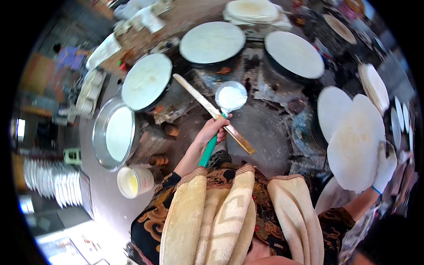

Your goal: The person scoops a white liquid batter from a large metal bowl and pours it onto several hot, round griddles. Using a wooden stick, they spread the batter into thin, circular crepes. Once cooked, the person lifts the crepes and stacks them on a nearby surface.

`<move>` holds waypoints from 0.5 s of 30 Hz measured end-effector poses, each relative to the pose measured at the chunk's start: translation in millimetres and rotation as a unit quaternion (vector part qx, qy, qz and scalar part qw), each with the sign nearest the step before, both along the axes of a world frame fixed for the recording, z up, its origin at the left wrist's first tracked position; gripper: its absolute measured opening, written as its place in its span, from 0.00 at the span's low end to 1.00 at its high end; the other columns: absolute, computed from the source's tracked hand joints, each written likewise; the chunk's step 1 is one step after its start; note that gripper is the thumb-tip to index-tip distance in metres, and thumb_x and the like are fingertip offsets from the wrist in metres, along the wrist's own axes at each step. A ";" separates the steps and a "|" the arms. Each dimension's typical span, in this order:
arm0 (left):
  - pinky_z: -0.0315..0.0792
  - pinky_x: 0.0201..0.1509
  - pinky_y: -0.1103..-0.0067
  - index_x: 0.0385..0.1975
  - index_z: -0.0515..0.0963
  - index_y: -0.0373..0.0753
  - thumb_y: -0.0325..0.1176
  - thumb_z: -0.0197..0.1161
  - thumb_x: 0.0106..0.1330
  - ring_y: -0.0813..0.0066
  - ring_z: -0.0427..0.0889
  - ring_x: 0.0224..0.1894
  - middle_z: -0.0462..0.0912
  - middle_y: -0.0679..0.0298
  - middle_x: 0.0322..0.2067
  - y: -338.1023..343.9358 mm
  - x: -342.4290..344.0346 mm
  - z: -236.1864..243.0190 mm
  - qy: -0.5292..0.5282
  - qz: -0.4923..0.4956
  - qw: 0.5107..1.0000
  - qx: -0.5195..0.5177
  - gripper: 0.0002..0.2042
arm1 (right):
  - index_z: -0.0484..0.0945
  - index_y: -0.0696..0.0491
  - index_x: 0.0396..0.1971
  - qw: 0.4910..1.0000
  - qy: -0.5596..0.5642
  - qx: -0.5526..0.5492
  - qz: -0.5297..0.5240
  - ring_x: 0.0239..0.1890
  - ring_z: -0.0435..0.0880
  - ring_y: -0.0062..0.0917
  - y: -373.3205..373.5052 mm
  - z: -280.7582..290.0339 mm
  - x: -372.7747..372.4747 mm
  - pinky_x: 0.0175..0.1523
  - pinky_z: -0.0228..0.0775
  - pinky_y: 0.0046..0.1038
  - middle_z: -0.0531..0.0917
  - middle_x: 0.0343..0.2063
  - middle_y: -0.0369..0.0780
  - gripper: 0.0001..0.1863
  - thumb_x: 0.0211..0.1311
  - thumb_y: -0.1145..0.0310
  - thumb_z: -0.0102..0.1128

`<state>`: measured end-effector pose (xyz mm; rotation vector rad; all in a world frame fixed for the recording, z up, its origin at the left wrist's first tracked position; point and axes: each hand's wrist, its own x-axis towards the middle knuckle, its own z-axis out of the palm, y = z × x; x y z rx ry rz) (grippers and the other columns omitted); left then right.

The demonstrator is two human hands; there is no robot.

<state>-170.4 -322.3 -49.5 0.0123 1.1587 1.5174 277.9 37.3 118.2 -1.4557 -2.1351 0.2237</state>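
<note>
Left hand [212,132]: fingers closed around a green-handled ladle [230,97] full of white batter and a flat wooden stick [207,106]. Beyond them, three round griddles [146,81] already carry batter. Right hand [385,168], gloved, lifts a finished thin pancake [353,141]; grip unclear.
</note>
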 end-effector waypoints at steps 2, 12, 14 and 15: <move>0.57 0.13 0.86 0.54 0.70 0.36 0.29 0.55 0.65 0.87 0.59 0.11 0.60 0.76 0.13 -6.7 -18.3 -3.9 0.002 0.022 1.000 -0.001 0.18 | 0.79 0.63 0.44 1.000 0.013 -0.011 0.022 0.40 0.80 0.25 31.0 0.7 -33.5 0.49 0.69 0.27 0.84 0.38 0.44 0.18 0.62 0.62 0.59; 0.55 0.12 0.85 0.55 0.67 0.40 0.31 0.56 0.65 0.83 0.60 0.09 0.60 0.73 0.11 -54.8 -143.7 -17.1 -0.012 0.101 0.995 0.015 0.18 | 0.78 0.64 0.41 0.956 -0.233 0.100 0.147 0.39 0.81 0.47 167.9 3.2 -311.1 0.46 0.70 0.38 0.81 0.37 0.57 0.22 0.59 0.58 0.55; 0.56 0.11 0.85 0.57 0.67 0.39 0.30 0.56 0.65 0.84 0.60 0.09 0.62 0.74 0.12 -58.1 -164.3 -10.7 0.002 0.129 0.992 -0.013 0.20 | 0.78 0.63 0.39 0.933 -0.282 0.124 0.186 0.40 0.80 0.48 197.6 -10.6 -373.1 0.47 0.70 0.39 0.81 0.36 0.57 0.23 0.57 0.56 0.56; 0.56 0.10 0.85 0.58 0.67 0.38 0.29 0.56 0.64 0.85 0.61 0.09 0.63 0.74 0.12 -61.3 -171.4 -6.1 0.012 0.142 0.989 -0.025 0.21 | 0.79 0.63 0.37 0.923 -0.293 0.139 0.209 0.41 0.80 0.49 203.7 -14.2 -407.8 0.47 0.70 0.40 0.81 0.36 0.57 0.23 0.56 0.55 0.56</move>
